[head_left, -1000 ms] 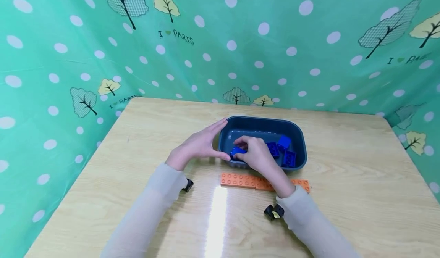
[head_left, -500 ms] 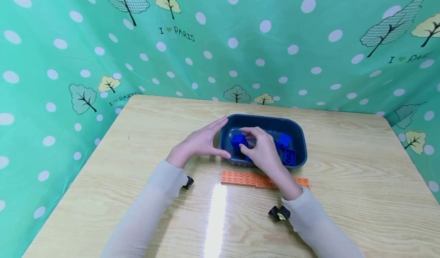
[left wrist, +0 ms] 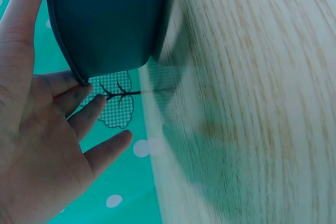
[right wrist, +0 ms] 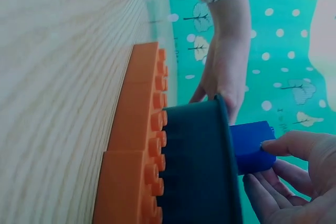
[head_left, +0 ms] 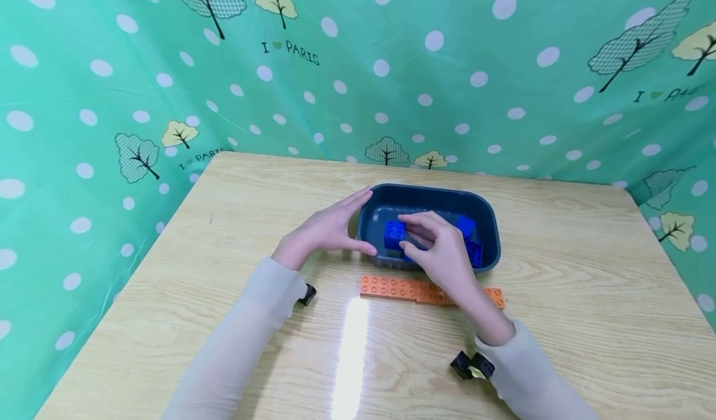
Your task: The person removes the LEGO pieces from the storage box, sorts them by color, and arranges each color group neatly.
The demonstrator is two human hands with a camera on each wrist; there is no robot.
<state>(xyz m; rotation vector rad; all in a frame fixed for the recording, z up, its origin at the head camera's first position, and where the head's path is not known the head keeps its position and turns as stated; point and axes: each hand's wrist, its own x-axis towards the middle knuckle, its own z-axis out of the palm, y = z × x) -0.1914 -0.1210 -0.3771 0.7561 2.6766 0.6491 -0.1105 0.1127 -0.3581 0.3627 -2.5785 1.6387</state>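
In the head view my right hand (head_left: 442,252) pinches a blue toy brick (head_left: 394,235) above the floor of the dark blue box (head_left: 436,197). The right wrist view shows the thumb and fingers of the right hand (right wrist: 319,182) on this brick (right wrist: 251,145), which stands out past the rim of the box (right wrist: 197,156). With spread fingers, my left hand (head_left: 327,230) touches the box's left end. Its fingertips meet the rim in the left wrist view, beside the outer wall (left wrist: 107,24). More blue bricks (head_left: 475,254) lie in the box, partly hidden behind the right hand.
A row of orange bricks (head_left: 403,289) lies on the wooden table (head_left: 268,358) in front of the box, partly covered by the right forearm. Behind the table hangs a green dotted curtain (head_left: 347,66).
The right hand has lifted the blue brick from the box's front left corner, turned it so its studs show, and shifted slightly right. The left hand keeps its place at the box.
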